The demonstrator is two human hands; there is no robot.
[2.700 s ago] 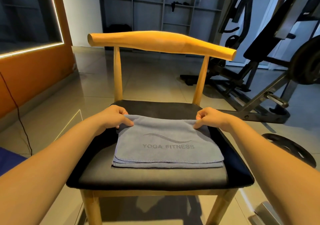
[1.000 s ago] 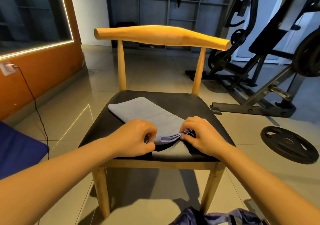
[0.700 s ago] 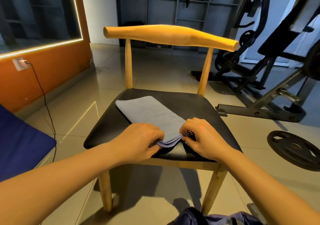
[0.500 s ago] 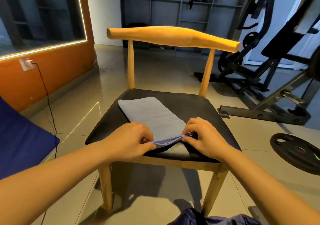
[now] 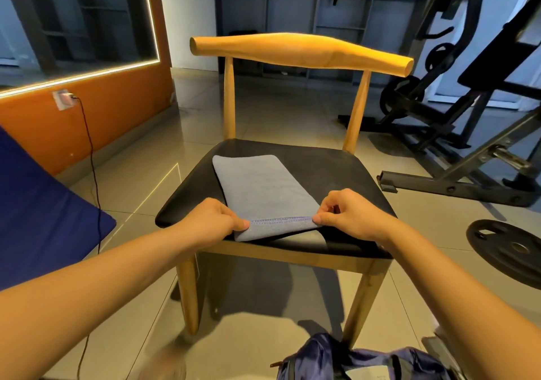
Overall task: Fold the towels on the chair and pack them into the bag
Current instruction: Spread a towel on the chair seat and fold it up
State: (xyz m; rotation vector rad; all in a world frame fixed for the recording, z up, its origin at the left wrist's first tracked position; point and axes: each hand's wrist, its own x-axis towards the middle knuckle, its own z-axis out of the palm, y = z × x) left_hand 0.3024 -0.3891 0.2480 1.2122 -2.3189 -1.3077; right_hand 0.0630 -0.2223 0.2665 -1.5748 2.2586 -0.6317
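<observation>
On a glossy tiled gym floor stands a wooden chair (image 5: 301, 51) with a black seat. To its right sits a weight bench (image 5: 474, 133), with a weight plate (image 5: 509, 251) lying nearer. A dark blue bag (image 5: 351, 362) slumps below the chair's front legs. A folded grey towel (image 5: 260, 189) lies lengthwise on the seat. The left hand (image 5: 216, 218) and right hand (image 5: 348, 212) each pinch a corner of its near stitched edge.
</observation>
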